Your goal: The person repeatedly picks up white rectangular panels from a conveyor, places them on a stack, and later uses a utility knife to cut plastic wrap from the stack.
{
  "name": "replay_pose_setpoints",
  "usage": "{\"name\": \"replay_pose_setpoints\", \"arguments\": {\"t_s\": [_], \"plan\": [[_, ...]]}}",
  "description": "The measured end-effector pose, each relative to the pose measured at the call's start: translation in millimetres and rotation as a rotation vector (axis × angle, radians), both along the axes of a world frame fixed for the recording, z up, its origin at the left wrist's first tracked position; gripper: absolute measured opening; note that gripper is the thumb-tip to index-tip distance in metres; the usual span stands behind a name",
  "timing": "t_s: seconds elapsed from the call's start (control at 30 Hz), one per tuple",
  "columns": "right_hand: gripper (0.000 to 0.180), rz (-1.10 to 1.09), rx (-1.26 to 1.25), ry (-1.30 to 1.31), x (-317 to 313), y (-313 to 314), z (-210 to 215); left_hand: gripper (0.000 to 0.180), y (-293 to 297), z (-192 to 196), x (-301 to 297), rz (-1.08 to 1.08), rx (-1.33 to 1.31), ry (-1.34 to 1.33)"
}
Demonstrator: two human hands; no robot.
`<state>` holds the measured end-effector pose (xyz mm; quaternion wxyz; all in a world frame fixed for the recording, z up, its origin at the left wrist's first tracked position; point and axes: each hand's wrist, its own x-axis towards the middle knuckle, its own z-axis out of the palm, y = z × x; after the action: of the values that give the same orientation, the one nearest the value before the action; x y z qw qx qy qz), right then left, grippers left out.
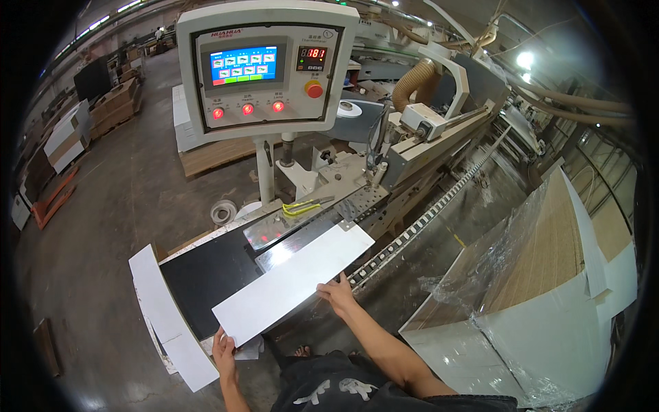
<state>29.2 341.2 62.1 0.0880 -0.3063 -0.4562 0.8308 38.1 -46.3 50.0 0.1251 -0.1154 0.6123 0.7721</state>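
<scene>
A long white panel (292,280) lies slantwise across the front of a machine bed, its far right end beside the metal guide plates. My left hand (224,350) grips its near left corner, thumb on the white face. At the panel's near long edge, my right hand (336,294) holds on with the thumb and fingers; part of the fingers is hidden below the board. Beneath and behind the panel is the black bed (206,278), with a shiny metal plate (281,255) beside it. A yellow-handled tool (301,207) rests on the machine behind.
A control box (268,127) with a lit screen stands above the bed. To the left, white strips (165,316) lie along the bed's end. A toothed conveyor track (419,230) runs away to the right. Film-wrapped boards (528,316) are stacked at right.
</scene>
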Motion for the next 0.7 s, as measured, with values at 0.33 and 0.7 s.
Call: {"name": "replay_pose_setpoints", "arguments": {"t_s": [0.33,0.7], "plan": [[0.133,0.226,0.942,-0.309,-61.8,34.0,-40.2,0.085,38.5,-6.8,-56.8,-0.099,-0.135,0.131],[0.126,0.093,1.343,-0.094,-66.2,58.5,-45.6,0.066,59.5,-9.6,-71.6,-0.056,-0.554,0.188]]}}
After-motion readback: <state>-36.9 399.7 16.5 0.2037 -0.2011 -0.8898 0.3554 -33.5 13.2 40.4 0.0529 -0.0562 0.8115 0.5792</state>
